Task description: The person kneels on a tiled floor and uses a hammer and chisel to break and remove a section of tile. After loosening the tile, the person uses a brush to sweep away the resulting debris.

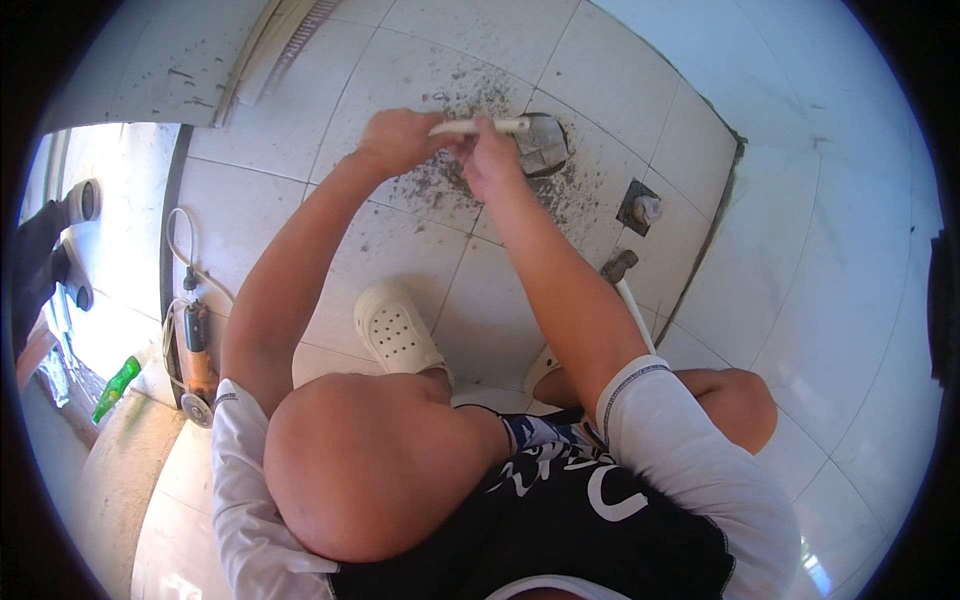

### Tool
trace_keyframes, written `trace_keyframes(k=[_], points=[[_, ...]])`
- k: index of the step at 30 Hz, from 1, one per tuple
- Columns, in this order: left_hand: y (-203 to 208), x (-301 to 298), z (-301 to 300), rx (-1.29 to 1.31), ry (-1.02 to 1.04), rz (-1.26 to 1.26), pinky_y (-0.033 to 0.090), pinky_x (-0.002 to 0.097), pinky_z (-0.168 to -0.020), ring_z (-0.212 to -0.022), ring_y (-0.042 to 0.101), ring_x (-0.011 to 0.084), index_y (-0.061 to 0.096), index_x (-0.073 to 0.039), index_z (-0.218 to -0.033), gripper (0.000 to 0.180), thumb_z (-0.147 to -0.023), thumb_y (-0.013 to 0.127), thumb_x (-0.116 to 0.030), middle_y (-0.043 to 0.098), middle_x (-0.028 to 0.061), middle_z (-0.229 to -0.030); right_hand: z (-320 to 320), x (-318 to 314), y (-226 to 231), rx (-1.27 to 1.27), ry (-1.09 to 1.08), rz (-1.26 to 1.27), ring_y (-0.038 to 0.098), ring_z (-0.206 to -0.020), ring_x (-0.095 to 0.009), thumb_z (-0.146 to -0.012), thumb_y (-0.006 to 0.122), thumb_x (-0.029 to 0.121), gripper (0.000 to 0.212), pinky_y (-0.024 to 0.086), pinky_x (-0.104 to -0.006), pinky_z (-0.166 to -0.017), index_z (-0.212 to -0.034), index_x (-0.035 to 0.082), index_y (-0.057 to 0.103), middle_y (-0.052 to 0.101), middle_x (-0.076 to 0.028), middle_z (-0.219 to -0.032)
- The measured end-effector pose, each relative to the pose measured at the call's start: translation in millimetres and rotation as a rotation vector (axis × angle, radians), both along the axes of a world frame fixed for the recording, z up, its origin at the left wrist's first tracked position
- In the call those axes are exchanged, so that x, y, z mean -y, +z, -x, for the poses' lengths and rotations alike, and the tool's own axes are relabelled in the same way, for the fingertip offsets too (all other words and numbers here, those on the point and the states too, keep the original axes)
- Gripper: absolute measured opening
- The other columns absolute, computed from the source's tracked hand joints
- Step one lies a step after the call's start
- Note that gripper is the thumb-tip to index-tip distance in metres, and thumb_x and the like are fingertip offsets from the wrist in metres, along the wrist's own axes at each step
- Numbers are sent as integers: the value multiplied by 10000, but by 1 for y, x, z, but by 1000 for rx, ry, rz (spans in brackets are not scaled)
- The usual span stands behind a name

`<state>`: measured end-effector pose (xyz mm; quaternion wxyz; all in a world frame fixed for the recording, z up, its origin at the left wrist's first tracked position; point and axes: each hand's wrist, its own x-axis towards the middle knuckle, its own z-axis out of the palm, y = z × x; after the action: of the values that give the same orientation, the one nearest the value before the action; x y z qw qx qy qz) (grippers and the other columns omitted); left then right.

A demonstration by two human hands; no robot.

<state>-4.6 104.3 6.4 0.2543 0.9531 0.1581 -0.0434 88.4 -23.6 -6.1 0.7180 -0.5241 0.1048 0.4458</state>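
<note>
Both my hands are out in front of me over the tiled floor, on a short cream-white rod (508, 126) that looks like a tube or handle. My left hand (398, 140) is closed round its left end. My right hand (486, 160) pinches it near the middle, and its right end sticks out past the fingers. Just beyond that end is a cut-out hole (545, 148) in the tiles, with a grey surface inside. Dark grit (425, 195) lies scattered round the hole and under my hands. What the rod's far left end looks like is hidden by my left hand.
A hammer (618, 266) with a white handle is beside my right forearm. Near it, a square opening (640, 207) holds something whitish. An angle grinder (197, 360) with its cord stands at left, near a green bottle (118, 388). Another person's shoes (82, 202) show at the doorway.
</note>
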Motion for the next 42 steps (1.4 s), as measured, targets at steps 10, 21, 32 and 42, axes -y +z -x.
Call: trace_keyframes(k=[10,21,32,42], points=[[43,125,39,-18,39,599,504,496,-784,-876,649,399,464,-7,-1284,572,-966,476,-482,646,251,-968,-20,70,53,307,139,503,534,-649,-142,-1015,465,382,370,481,-276,-586,-1168,57,549,576,-62,-880],[38,156,69,43,-26,664,510,453,-656,-690,650,367,621,-42,-1057,395,-951,542,-414,661,153,-699,-75,82,12,1118,636,1066,598,-864,-492,-1016,359,314,382,462,-536,-779,-1068,-28,521,632,-300,-914],[35,150,81,-88,64,644,509,452,-651,-686,658,355,631,-53,-1024,381,-948,545,-417,669,162,-698,-53,71,10,1062,532,1181,620,-857,-478,-1006,374,293,339,478,-546,-744,-1038,-17,507,640,-295,-904],[47,143,78,-159,8,645,500,444,-647,-660,649,351,638,-70,-1015,353,-947,552,-405,664,155,-684,-23,106,20,954,666,926,595,-978,-458,-1010,375,334,383,462,-506,-854,-1055,-1,555,621,-291,-1000]])
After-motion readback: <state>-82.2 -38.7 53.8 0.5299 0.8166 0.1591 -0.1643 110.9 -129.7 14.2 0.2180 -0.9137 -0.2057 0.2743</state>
